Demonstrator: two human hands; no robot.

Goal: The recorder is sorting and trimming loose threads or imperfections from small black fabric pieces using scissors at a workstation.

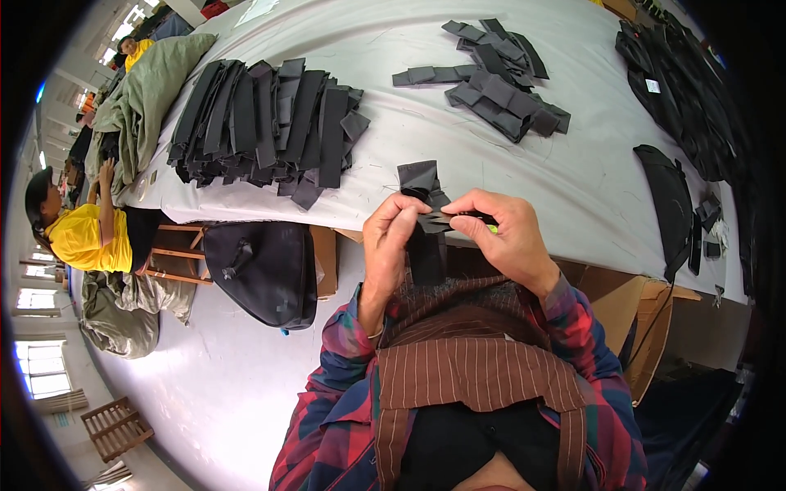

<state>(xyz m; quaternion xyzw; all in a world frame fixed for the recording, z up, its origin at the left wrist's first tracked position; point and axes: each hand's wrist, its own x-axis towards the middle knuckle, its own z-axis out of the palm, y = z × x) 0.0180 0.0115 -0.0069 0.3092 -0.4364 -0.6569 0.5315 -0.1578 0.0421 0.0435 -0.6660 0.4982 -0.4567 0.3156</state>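
My left hand (390,237) pinches a black fabric strip (427,255) between thumb and fingers just off the table's near edge. Part of the strip stands up above the fingertips and part hangs below them. My right hand (508,237) is closed around small thread snips (490,219) with a bit of yellow-green on them. Their metal blades point left and lie against the strip, close to my left fingertips. Most of the snips' handle is hidden in the right hand.
On the white-covered table (377,114) lie a thick row of black strips (262,123) at left and a looser pile of strips (508,98) farther back. Black bags (667,204) and fabric line the right side. A person in yellow (90,233) works at far left, beyond a black bag (262,278).
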